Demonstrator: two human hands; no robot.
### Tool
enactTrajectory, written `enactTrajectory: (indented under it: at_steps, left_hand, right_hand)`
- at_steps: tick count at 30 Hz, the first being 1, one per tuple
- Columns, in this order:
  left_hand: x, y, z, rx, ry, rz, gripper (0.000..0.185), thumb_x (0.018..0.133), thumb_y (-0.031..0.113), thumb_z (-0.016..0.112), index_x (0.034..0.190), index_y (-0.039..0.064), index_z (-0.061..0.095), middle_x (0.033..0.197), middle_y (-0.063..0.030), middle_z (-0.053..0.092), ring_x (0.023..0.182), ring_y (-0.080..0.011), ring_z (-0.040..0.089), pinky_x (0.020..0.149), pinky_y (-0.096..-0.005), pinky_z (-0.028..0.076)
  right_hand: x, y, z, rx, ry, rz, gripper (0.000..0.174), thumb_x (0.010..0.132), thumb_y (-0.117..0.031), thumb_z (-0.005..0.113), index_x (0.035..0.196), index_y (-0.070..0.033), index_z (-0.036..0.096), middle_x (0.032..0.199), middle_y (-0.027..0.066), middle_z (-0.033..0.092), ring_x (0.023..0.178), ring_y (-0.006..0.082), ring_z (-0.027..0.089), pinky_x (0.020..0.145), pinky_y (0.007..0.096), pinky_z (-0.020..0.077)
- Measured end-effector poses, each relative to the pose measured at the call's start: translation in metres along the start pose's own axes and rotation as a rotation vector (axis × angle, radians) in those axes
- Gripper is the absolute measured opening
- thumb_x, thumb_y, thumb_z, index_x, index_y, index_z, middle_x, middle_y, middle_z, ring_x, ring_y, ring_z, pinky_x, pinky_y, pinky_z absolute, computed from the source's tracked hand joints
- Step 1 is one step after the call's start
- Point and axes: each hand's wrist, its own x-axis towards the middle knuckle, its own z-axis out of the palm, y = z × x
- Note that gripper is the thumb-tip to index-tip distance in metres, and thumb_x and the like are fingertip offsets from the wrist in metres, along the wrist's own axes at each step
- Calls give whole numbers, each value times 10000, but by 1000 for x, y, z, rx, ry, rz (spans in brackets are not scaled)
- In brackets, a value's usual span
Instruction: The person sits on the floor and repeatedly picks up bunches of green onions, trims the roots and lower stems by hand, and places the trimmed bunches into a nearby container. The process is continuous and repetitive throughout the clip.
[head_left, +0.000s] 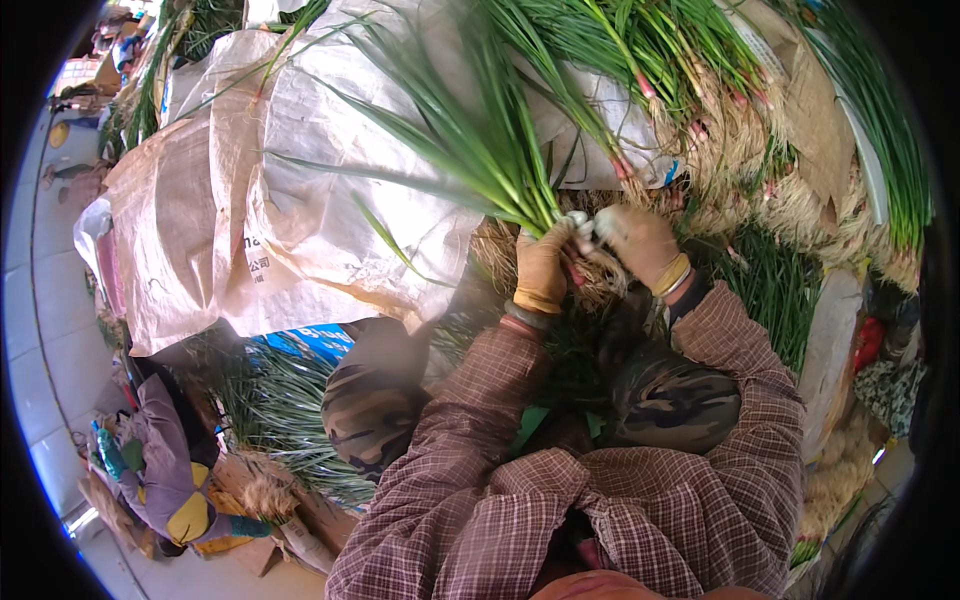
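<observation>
My left hand (541, 268), in a tan glove with whitish fingertips, grips a bunch of green garlic plants (491, 161) just above their roots. The long flat leaves fan out up and to the left over a white woven sack. Below the fist hang pinkish stem bases and pale, tangled roots (600, 276). Close on the right of the bunch is my right hand (643, 244), gloved alike, with its fingers bent toward the stem bases. It is blurred, and whether it pinches anything cannot be made out.
The white woven sack (330, 180) bears printing. Rooted garlic plants (720, 120) are heaped at the upper right. More leaves (292, 412) lie left of my camouflage-clad knees (375, 397). Another person (169, 465) in yellow-patched clothing is at the lower left, by the tiled floor (67, 315).
</observation>
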Motion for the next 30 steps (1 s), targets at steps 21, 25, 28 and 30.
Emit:
enactTrajectory:
  at_steps: [21,25,28,30]
  left_hand:
    - [-7,9,1,-103,-115,74,127,912,97,541,1022,32,536,655,-27,522,521,-123,501,489,-239,436]
    - [-7,13,1,-164,-202,20,192,906,171,558,746,70,523,583,-12,460,461,-111,386,483,-242,343]
    - [-7,6,1,-133,-175,-130,263,894,192,597,675,96,487,576,-11,452,470,-116,377,486,-243,333]
    - [-5,2,0,-135,-147,-247,190,886,178,618,756,80,520,582,-20,476,468,-133,406,465,-253,343]
  right_hand:
    - [-13,1,-50,1115,-248,650,242,971,-263,516,854,-61,579,636,-23,471,572,101,484,562,278,436]
    - [-3,26,-12,237,-278,297,328,903,-232,613,1196,-85,605,1077,137,663,906,330,649,803,385,511]
    - [26,43,11,-182,135,107,415,858,-254,652,1222,-89,541,1082,160,636,872,336,646,766,417,520]
    - [43,49,8,-284,-30,213,342,866,-247,631,1157,-89,548,1044,148,634,857,325,646,740,430,522]
